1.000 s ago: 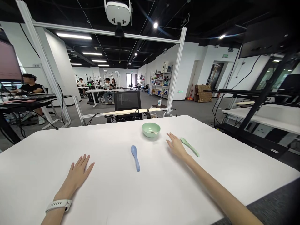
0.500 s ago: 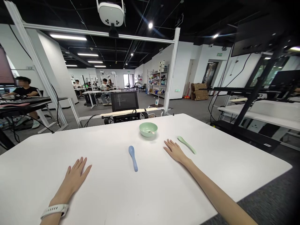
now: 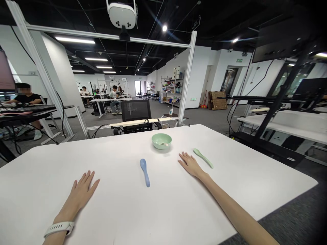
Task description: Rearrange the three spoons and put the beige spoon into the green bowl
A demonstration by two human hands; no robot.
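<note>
My left hand (image 3: 83, 190) lies flat on the white table (image 3: 122, 211) at the left, fingers spread, holding nothing. Palm down at the right, my right hand (image 3: 190, 164) also rests with its fingers apart and nothing in them. Just to its right, not touching it, is a green spoon (image 3: 203, 158). A blue spoon (image 3: 145, 173) lies between the two hands, its bowl end pointing away from me. Farther back stands a green bowl (image 3: 161, 141) with a small pale item (image 3: 165, 144) inside; what that item is I cannot make out.
A metal frame (image 3: 187, 78) rises behind the table's far edge, with a white device (image 3: 122, 16) mounted on top. Beyond it stands a black chair (image 3: 136, 110). A person (image 3: 25, 97) sits at a desk on the left. A dark stand (image 3: 270, 109) is at the right.
</note>
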